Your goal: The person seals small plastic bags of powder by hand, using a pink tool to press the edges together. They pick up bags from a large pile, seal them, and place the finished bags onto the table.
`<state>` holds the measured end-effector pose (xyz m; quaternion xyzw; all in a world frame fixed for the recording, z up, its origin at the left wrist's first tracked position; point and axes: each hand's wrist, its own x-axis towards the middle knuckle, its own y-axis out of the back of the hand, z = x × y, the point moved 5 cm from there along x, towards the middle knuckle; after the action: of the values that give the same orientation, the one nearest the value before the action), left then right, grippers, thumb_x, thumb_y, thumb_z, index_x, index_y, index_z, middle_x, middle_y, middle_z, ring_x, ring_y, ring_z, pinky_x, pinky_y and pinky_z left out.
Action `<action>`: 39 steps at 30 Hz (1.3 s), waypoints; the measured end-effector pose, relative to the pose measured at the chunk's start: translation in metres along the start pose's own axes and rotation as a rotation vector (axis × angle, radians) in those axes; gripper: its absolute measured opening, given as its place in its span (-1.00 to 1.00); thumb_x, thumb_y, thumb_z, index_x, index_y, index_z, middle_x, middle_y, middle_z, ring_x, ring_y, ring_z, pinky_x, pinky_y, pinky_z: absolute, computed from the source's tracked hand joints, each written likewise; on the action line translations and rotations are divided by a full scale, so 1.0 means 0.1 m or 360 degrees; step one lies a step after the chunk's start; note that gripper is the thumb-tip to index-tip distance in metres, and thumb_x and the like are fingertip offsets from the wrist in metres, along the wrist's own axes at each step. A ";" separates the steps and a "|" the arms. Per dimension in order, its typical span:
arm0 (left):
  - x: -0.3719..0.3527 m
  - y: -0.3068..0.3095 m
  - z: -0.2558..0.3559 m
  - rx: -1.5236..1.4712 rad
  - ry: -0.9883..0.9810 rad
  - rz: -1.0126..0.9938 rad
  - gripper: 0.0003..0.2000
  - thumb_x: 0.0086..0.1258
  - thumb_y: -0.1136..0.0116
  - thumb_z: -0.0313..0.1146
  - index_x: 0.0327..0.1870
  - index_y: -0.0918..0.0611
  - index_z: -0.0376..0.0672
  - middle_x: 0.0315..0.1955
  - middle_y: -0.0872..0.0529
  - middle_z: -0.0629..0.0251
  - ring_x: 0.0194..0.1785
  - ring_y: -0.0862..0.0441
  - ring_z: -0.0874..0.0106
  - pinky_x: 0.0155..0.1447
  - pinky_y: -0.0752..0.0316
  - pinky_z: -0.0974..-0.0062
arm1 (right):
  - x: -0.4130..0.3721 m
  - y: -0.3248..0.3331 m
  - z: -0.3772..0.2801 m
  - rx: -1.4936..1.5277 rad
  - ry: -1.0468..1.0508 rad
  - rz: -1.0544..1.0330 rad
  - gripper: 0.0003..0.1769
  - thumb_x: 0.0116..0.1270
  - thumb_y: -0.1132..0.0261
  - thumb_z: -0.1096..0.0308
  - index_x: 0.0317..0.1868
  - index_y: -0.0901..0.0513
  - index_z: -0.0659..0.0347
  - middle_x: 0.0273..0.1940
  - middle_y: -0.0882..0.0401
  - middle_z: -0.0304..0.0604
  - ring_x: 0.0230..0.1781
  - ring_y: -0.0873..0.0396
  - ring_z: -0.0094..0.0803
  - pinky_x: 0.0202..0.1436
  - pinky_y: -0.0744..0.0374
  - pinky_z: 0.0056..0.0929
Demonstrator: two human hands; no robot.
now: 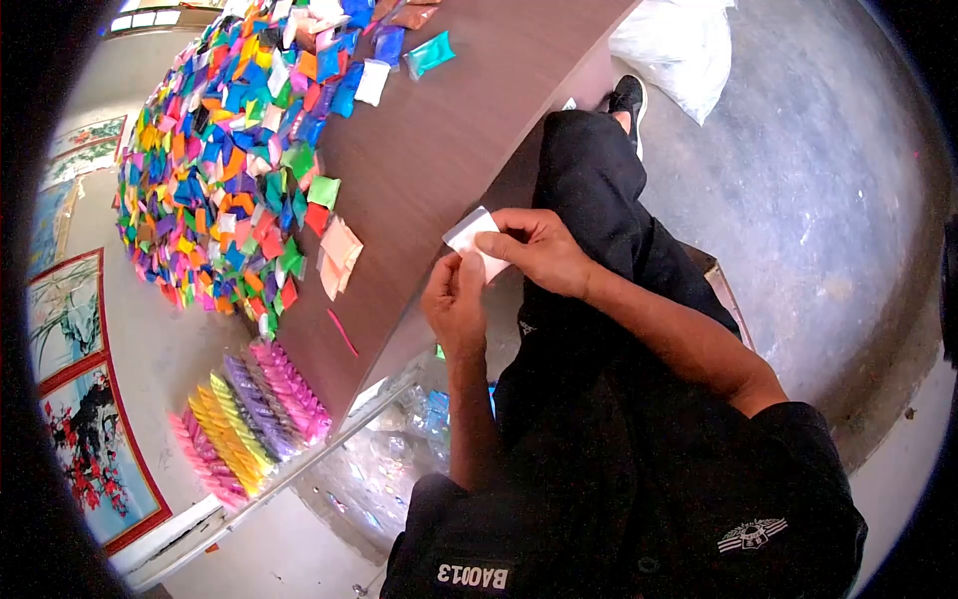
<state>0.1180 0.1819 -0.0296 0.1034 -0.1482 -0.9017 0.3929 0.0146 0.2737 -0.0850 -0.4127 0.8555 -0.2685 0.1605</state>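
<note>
A small white packet (469, 232) is held between both hands, just off the table's near edge. My left hand (455, 299) pinches its lower side with thumb and fingers. From the other side, my right hand (544, 250) grips it, thumb lying flat across its face. On the table close by lies a small stack of pale peach packets (340, 258), with a thin pink strip (342, 332) below it. The inside of the white packet cannot be seen.
A big heap of small coloured packets (215, 190) covers the far side of the brown table (429, 130). Rows of pink, yellow and purple wrapped items (249, 419) stand at its end. A white sack (679, 50) rests on the floor.
</note>
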 end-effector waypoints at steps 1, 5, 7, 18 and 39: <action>-0.02 -0.03 0.02 -0.0127 0.0080 -0.0036 -0.76 0.62 -0.23 -0.24 -0.13 -0.70 -0.27 -0.37 -0.68 0.43 -0.30 -0.55 0.62 -0.20 -0.48 0.58 | 0.00 0.01 -0.01 0.0034 -0.0014 -0.0012 -0.75 0.60 -0.30 0.30 0.04 -0.74 0.32 -0.17 -0.72 -0.37 -0.15 -0.62 -0.67 -0.07 -0.63 -0.55; -0.01 0.04 -0.01 -0.0018 0.0046 -0.0057 -0.74 0.59 -0.28 -0.24 -0.09 -0.71 -0.31 -0.37 -0.70 0.41 -0.31 -0.58 0.65 -0.21 -0.48 0.64 | 0.00 -0.02 -0.03 0.0004 -0.0014 -0.0033 -0.74 0.61 -0.30 0.27 0.05 -0.73 0.31 -0.17 -0.70 -0.38 -0.16 -0.61 -0.68 -0.07 -0.63 -0.55; 0.01 0.06 -0.03 0.0087 -0.0038 -0.0068 -0.76 0.61 -0.25 -0.22 -0.13 -0.70 -0.26 -0.35 -0.71 0.39 -0.33 -0.58 0.62 -0.23 -0.49 0.60 | 0.02 -0.03 -0.02 -0.0041 0.0005 -0.0037 -0.73 0.61 -0.30 0.26 0.06 -0.73 0.31 -0.17 -0.69 -0.39 -0.17 -0.60 -0.69 -0.09 -0.62 -0.56; -0.07 0.00 -0.01 -0.0127 0.0068 -0.0072 -0.76 0.58 -0.29 -0.25 -0.05 -0.70 -0.30 -0.33 -0.75 0.34 -0.31 -0.63 0.60 -0.19 -0.55 0.59 | -0.01 0.00 -0.07 0.0013 0.0031 0.0039 -0.72 0.58 -0.34 0.22 0.03 -0.73 0.29 -0.26 -0.67 -0.39 -0.23 -0.55 -0.68 -0.14 -0.55 -0.56; -0.04 0.01 -0.02 -0.0122 0.0049 -0.0121 -0.77 0.56 -0.31 -0.29 -0.07 -0.68 -0.32 -0.32 -0.77 0.31 -0.29 -0.65 0.59 -0.19 -0.58 0.59 | -0.02 -0.01 -0.09 0.0009 -0.0008 0.0002 -0.74 0.55 -0.33 0.25 0.00 -0.74 0.30 -0.27 -0.68 -0.36 -0.27 -0.57 -0.67 -0.18 -0.59 -0.52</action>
<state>0.1220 0.1833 -0.0311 0.1076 -0.1033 -0.9193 0.3642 0.0121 0.2777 -0.0766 -0.4124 0.8546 -0.2696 0.1641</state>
